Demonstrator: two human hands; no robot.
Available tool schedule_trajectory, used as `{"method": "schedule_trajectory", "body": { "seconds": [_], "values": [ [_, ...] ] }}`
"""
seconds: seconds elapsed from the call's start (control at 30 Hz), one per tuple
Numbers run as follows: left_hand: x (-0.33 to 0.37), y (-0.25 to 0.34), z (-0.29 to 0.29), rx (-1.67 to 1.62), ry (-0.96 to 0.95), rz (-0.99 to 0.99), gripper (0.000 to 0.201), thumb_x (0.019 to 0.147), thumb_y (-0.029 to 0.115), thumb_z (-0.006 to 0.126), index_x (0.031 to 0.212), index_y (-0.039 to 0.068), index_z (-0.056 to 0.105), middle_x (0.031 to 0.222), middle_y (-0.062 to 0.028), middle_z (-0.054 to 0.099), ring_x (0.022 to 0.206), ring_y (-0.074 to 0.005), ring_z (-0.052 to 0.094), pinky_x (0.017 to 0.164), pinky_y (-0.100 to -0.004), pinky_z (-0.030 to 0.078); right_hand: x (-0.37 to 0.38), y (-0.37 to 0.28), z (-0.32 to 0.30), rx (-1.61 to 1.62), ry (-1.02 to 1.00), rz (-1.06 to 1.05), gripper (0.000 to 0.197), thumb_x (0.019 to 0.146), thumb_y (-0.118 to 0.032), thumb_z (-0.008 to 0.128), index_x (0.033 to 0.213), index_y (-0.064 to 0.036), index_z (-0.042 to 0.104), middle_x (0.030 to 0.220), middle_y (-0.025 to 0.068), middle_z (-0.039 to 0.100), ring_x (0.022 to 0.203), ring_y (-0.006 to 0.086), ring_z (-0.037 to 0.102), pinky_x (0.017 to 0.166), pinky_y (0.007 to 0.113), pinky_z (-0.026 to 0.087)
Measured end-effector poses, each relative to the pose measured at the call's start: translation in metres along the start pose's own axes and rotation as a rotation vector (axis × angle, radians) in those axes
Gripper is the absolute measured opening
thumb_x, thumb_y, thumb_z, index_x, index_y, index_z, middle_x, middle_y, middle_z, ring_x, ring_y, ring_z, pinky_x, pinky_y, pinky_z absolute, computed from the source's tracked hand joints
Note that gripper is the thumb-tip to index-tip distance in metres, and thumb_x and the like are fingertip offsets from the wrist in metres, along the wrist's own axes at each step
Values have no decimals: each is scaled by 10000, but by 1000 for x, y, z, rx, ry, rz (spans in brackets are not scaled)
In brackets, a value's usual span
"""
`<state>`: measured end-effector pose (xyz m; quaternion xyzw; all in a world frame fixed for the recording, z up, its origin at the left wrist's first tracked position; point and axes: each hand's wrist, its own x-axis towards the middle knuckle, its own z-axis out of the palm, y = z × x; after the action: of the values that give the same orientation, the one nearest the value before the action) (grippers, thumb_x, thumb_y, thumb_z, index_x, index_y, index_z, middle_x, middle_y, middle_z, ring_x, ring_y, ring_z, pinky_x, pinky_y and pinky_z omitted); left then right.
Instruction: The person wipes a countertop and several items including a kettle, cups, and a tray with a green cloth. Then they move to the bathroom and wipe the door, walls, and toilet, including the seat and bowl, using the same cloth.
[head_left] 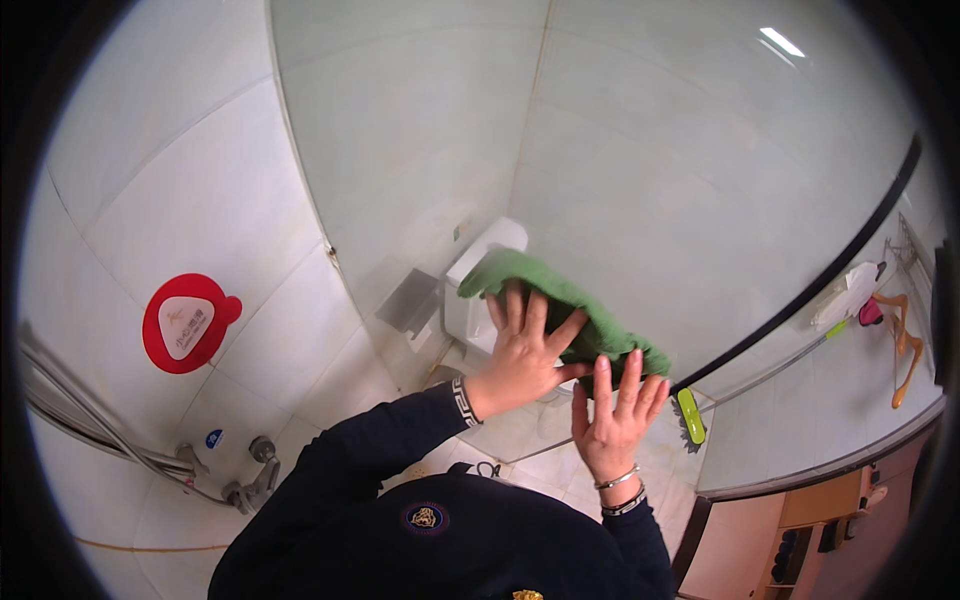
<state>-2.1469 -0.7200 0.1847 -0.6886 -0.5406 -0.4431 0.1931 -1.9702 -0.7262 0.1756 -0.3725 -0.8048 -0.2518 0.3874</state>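
A crumpled green cloth (pixel 560 290) lies against a clear glass panel (pixel 620 190) in front of me. My left hand (pixel 522 350) presses on the cloth, its fingers stretched out and spread. Lower and to the right, my right hand (pixel 615 425) is open too, with straight fingers that reach the cloth's lower right edge. The thumb of my left hand points toward the right hand. Behind the cloth and through the glass, a white toilet (pixel 465 310) is partly hidden.
A grey bin-like box (pixel 408 302) stands left of the toilet. Left wall: a red-rimmed sign (pixel 190 323), a shower tap (pixel 255 480) and a hose. At right are a dark panel edge (pixel 810 290), a lime-green brush (pixel 691 418) and orange hangers (pixel 905 350). A doorway opens lower right.
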Motion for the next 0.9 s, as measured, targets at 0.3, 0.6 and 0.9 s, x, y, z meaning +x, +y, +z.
{"method": "schedule_trajectory", "body": {
  "seconds": [0.3, 0.6, 0.9],
  "values": [
    [122, 51, -44, 65, 198, 269, 913, 534, 512, 828, 1376, 338, 522, 1459, -214, 316, 1344, -484, 275, 976, -762, 199, 75, 37, -49, -23, 217, 95, 567, 835, -186, 676, 1377, -97, 537, 1512, 275, 333, 1396, 498, 276, 1146, 566, 187],
    [86, 48, -25, 88, 38, 315, 753, 638, 537, 783, 1324, 308, 576, 1346, -196, 389, 1260, -499, 341, 930, -747, 187, 33, 30, -22, 18, 267, 136, 507, 809, -150, 701, 1297, -64, 592, 1508, 288, 314, 1374, 534, 280, 1078, 621, 281],
    [134, 44, -47, 122, 150, 407, 660, 749, 571, 674, 1353, 330, 562, 1401, -208, 371, 1312, -496, 311, 944, -735, 198, 84, 42, -51, -32, 353, 84, 425, 835, -226, 713, 1209, -48, 619, 1467, 322, 367, 1349, 532, 324, 1113, 597, 237]
  ]
}}
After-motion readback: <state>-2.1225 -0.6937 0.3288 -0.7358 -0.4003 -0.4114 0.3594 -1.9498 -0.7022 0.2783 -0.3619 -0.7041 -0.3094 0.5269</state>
